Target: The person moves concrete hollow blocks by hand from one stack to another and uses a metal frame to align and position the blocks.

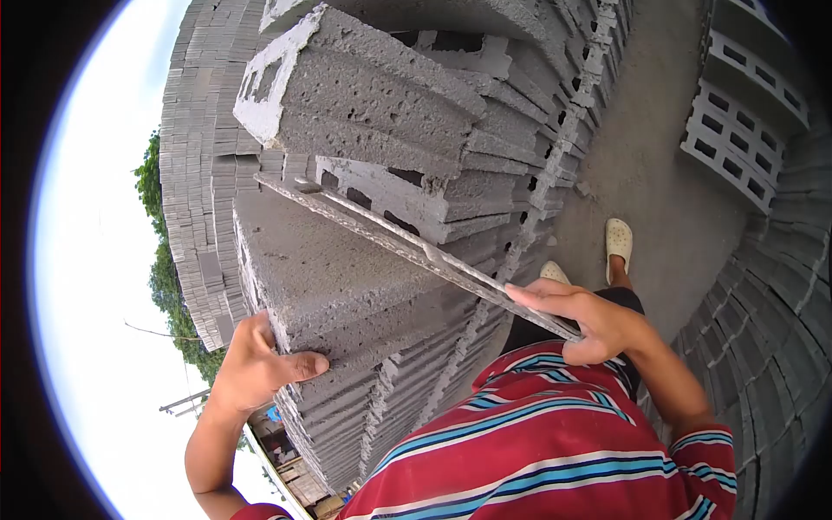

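My left hand [264,364] is closed over the corner of a grey concrete block [321,260] on the stack. Its thumb presses the pitted side, and the fingers curl out of sight behind the edge. In my right hand [589,321] is one end of a long, thin, cement-crusted bar [390,243], pinched between thumb and fingers. The bar slants across the block's top face, its far end near the stack's outer edge. Whether it touches the block I cannot tell. Just beyond, a hollow concrete block [373,95] sits tilted on other blocks.
A tall wall of stacked blocks [199,173] rises at the left. More hollow blocks [737,139] stand at the upper right, beside a concrete floor [659,147]. Stacked blocks [763,347] also line the right side. My feet in pale clogs [618,243] are on the floor.
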A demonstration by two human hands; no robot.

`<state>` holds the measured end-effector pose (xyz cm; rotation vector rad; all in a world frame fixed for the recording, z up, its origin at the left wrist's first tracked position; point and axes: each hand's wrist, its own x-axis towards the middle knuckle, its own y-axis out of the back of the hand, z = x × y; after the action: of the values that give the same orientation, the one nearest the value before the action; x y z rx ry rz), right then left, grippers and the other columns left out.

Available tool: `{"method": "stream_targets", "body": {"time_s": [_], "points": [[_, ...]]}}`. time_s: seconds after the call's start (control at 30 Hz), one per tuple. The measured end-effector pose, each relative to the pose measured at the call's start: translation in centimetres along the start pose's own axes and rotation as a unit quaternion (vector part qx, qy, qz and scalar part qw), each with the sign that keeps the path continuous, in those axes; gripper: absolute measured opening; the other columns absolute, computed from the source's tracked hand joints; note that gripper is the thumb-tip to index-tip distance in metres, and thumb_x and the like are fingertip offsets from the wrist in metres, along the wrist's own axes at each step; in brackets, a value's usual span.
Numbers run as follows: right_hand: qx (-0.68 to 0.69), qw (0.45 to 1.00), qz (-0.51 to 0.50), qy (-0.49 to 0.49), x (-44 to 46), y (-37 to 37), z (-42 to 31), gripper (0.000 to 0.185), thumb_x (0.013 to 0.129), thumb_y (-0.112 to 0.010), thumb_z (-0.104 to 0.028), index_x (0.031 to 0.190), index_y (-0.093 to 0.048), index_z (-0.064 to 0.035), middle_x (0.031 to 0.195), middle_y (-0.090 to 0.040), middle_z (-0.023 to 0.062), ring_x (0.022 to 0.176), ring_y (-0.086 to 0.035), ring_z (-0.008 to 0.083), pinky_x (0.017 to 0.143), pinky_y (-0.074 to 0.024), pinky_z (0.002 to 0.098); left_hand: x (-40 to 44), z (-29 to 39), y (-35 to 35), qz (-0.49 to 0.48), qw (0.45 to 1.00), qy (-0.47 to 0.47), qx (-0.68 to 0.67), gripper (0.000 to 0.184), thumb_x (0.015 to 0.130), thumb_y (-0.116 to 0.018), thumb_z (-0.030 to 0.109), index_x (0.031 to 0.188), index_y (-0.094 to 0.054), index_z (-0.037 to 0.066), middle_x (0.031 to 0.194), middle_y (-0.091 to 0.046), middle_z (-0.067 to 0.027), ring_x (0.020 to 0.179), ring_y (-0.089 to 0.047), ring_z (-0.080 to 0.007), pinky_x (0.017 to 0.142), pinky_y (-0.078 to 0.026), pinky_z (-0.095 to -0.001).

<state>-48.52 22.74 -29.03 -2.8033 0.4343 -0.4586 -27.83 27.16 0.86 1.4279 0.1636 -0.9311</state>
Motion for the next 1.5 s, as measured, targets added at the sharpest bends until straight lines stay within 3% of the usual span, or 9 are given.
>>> {"method": "stream_targets", "body": {"time_s": [0.17,0.47,0.57,0.87,1.07,1.2,1.3,1.43,1.5], "points": [[-0.019,0.998,0.058,-0.016,-3.3,-3.8,3.0,0.084,0.059,-0.053,-0.003,0.139,-0.027,-0.0032,0.108,-0.048,0.0174,0.091,-0.049,0.026,0.082,-0.039,0.0268,-0.2,-4.1,-1.7,0.017,0.998,-0.053,-0.006,0.033,0.059,-0.074,-0.003,0.086,-0.056,-0.008,0.082,-0.063,-0.0105,0.067,-0.056,-0.0126,0.062,-0.044,-0.0239],[0.032,0.991,0.125,0.02,-4.8,-10.7,8.3,0.083,0.058,-0.053,-0.005,0.138,-0.029,-0.003,0.089,-0.045,0.0113,0.077,-0.045,0.0214,0.073,-0.0378,0.0252,-0.6,-10.0,-2.9,0.055,0.989,-0.131,-0.04,0.05,0.059,-0.075,0.001,0.102,-0.051,-0.008,0.091,-0.062,-0.0105,0.08,-0.057,-0.0163,0.074,-0.044,-0.0249],[-0.024,0.986,0.161,0.048,-4.6,-11.5,8.7,0.083,0.058,-0.053,-0.006,0.138,-0.03,-0.0034,0.09,-0.045,0.0115,0.077,-0.045,0.0212,0.073,-0.0378,0.0252,-1.1,-10.0,-4.0,0.028,0.984,-0.168,-0.059,0.052,0.058,-0.073,0.0,0.106,-0.051,-0.007,0.093,-0.062,-0.0106,0.082,-0.057,-0.0163,0.077,-0.043,-0.026],[0.143,0.983,0.106,-0.048,-4.1,-12.2,8.9,0.08,0.053,-0.053,-0.014,0.128,-0.038,0.0095,0.105,-0.047,0.0104,0.09,-0.047,0.0175,0.082,-0.0385,0.0254,-1.1,-13.3,-4.7,0.075,0.966,-0.24,-0.053,0.056,0.058,-0.079,0.012,0.104,-0.054,-0.007,0.092,-0.063,-0.0083,0.084,-0.057,-0.0175,0.08,-0.042,-0.029],[0.206,0.962,0.144,0.103,-2.8,-12.7,7.0,0.083,0.053,-0.055,-0.018,0.128,-0.037,0.0106,0.105,-0.045,0.009,0.088,-0.045,0.016,0.082,-0.0385,0.0257,-1.1,-15.1,-4.2,0.096,0.967,-0.23,-0.056,0.055,0.057,-0.078,0.013,0.103,-0.054,-0.006,0.092,-0.063,-0.0082,0.084,-0.057,-0.0177,0.081,-0.041,-0.0289],[0.168,0.977,0.109,-0.077,-2.6,-13.3,9.9,0.088,0.052,-0.056,-0.022,0.131,-0.034,0.0105,0.114,-0.044,0.012,0.091,-0.045,0.0172,0.084,-0.0378,0.0284,-1.2,-15.1,-4.4,0.097,0.965,-0.235,-0.068,0.052,0.058,-0.077,0.011,0.102,-0.055,-0.006,0.091,-0.063,-0.0077,0.082,-0.057,-0.0173,0.079,-0.042,-0.029],[0.28,0.946,0.152,0.052,-2.8,-14.2,9.5,0.085,0.052,-0.05,-0.013,0.134,-0.034,0.0054,0.094,-0.045,0.008,0.081,-0.044,0.0167,0.074,-0.0374,0.0257,-1.0,-15.1,-4.4,0.103,0.961,-0.246,-0.071,0.051,0.058,-0.076,0.01,0.102,-0.054,-0.006,0.09,-0.063,-0.0075,0.081,-0.057,-0.0172,0.078,-0.042,-0.0288],[0.212,0.945,0.194,0.157,-2.2,-13.7,8.6,0.09,0.048,-0.051,-0.019,0.133,-0.033,0.0079,0.099,-0.045,0.0084,0.082,-0.045,0.0161,0.074,-0.0378,0.0255,-1.0,-15.4,-4.5,0.113,0.963,-0.233,-0.074,0.05,0.058,-0.076,0.009,0.101,-0.054,-0.005,0.089,-0.063,-0.0071,0.079,-0.057,-0.0163,0.077,-0.042,-0.0279],[0.222,0.963,0.144,0.059,-2.5,-14.3,10.7,0.092,0.051,-0.057,-0.026,0.132,-0.033,0.0097,0.114,-0.045,0.0166,0.089,-0.047,0.0188,0.083,-0.0384,0.0289,-1.2,-15.3,-4.5,0.117,0.964,-0.229,-0.071,0.05,0.058,-0.078,0.012,0.1,-0.055,-0.005,0.088,-0.063,-0.0072,0.079,-0.057,-0.0161,0.076,-0.042,-0.0274]]}}
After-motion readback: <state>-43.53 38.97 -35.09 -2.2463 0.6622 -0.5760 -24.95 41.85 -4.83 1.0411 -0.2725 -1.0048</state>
